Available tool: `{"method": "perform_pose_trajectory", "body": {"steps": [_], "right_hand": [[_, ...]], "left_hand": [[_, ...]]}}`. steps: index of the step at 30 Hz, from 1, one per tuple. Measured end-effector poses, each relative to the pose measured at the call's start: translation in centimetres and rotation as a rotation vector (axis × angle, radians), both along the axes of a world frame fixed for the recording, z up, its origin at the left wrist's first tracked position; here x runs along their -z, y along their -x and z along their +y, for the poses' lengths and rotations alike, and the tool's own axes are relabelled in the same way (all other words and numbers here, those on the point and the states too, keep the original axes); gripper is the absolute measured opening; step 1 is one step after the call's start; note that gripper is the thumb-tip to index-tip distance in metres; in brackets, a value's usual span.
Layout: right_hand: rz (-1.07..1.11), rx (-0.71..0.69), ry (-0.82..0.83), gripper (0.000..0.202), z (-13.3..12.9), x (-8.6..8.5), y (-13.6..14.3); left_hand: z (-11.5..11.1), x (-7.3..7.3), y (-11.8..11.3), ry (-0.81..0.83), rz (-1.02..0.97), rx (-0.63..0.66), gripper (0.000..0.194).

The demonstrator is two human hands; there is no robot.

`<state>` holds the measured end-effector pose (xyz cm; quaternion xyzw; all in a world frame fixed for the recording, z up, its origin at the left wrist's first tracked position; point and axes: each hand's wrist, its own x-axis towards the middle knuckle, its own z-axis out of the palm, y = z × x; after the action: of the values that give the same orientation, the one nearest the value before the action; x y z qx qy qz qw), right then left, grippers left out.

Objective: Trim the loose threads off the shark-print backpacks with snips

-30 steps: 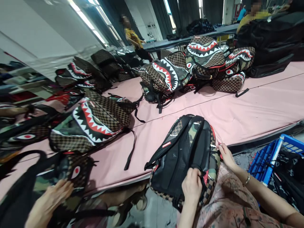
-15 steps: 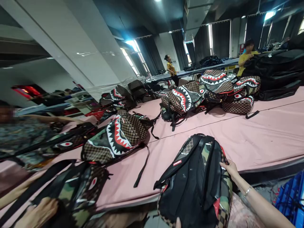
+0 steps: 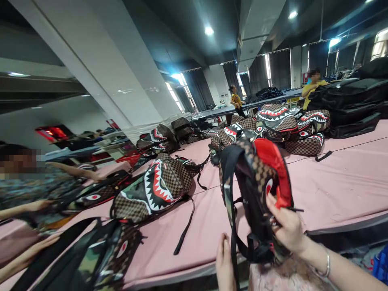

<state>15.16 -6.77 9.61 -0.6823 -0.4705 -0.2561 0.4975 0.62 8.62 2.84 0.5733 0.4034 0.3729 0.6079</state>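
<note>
One backpack [image 3: 257, 178], previously back-panel up, is now tipped upright at the counter [image 3: 339, 194] edge, exposing red lining [image 3: 274, 155] for access, right fingers [image 3: 278, 209] gripping its side, left fingers [image 3: 221, 248] beside the strap [image 3: 233, 230], hold indeterminate.

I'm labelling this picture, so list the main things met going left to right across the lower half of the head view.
Co-worker's patterned shirt → large shark-mouth backpack → wearer's left hand → upraised red-lined backpack → wearer's right hand → bracelet → blue crate, cut off by the edge.
</note>
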Motion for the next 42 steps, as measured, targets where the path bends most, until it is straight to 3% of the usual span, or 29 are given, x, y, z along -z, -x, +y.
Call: {"method": "perform_pose_trajectory", "body": {"steps": [3,6,9,12,16,19,22,27,31,36,42], "right_hand": [[-0.143,-0.027,0.049,0.068,0.7,3.7,2.2],[-0.146,-0.070,0.061,0.065,1.2,4.9,3.5],[-0.122,-0.115,0.059,0.063,1.4,4.2,4.0],[-0.095,-0.148,0.066,0.062,1.3,3.5,4.3],[-0.021,-0.219,0.083,0.061,1.1,3.4,4.3],[0.089,-0.269,0.063,0.058,1.1,2.8,3.8],[0.226,-0.258,0.028,0.054,1.5,1.1,3.2],[0.385,-0.197,0.080,0.040,2.7,-3.3,3.3],[0.386,-0.177,0.000,0.030,4.0,-6.2,3.2],[0.399,-0.102,0.039,0.022,5.3,-8.3,2.4],[0.423,-0.088,0.063,0.019,5.7,-9.5,1.8]], "left_hand": [[1.1,-4.6,-0.9,-0.094,-0.191,0.152,0.056],[0.9,-7.3,-1.3,-0.235,-0.217,0.287,0.057],[-0.2,-8.1,-1.5,-0.315,-0.134,0.298,0.062],[-0.9,-9.3,-1.3,-0.496,-0.055,0.180,0.069],[-0.2,-13.8,-1.4,-0.992,-0.030,-0.067,0.077],[1.6,-17.7,-1.8,-1.271,0.049,-0.090,0.046],[3.2,-20.0,-2.3,-1.346,0.118,-0.089,0.022],[3.6,-21.2,-2.7,-1.392,0.214,-0.019,0.012],[3.4,-21.9,-3.8,-1.523,0.315,0.027,0.010],[3.6,-21.7,-5.7,-1.423,0.167,0.020,0.009],[3.3,-21.2,-6.7,-1.288,0.084,-0.006,0.008]]}}
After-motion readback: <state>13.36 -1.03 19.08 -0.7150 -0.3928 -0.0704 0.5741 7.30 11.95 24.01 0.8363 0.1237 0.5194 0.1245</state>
